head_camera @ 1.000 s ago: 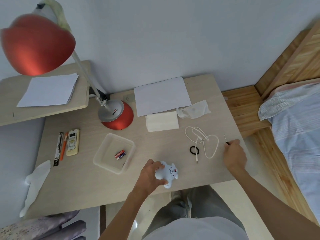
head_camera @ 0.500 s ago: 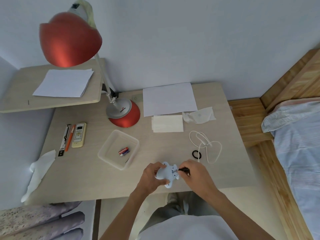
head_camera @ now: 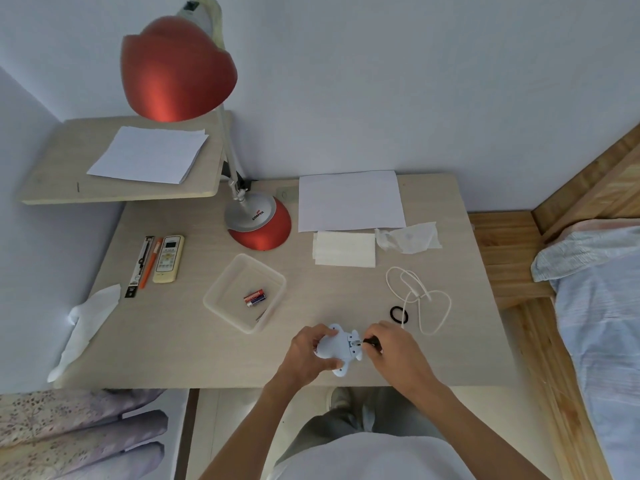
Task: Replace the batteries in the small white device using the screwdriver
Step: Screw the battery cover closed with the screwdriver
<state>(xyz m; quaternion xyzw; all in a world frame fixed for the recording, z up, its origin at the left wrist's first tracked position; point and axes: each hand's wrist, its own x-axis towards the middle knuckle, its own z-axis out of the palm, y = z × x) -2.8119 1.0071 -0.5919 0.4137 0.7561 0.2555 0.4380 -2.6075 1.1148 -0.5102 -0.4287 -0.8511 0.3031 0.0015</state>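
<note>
white device (head_camera: pixel 336 348) sits at the desk's (head_camera: pixel 180 344) near edge, clasped in our left hand (head_camera: pixel 309 351); our right hand (head_camera: pixel 391 348) has brought the pinched screwdriver (head_camera: pixel 370 341) to its cover, so unscrewing begins. beyond, batteries (head_camera: pixel 254 297) wait in the tray (head_camera: pixel 221 294).

One head-worn wide-angle view (the only one) looks steeply down onto the desk (head_camera: pixel 194 344) from close above.

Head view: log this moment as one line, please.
phase: unscrewing | left hand: holds white device | right hand: screwdriver at device | spare batteries: in clear tray
</note>
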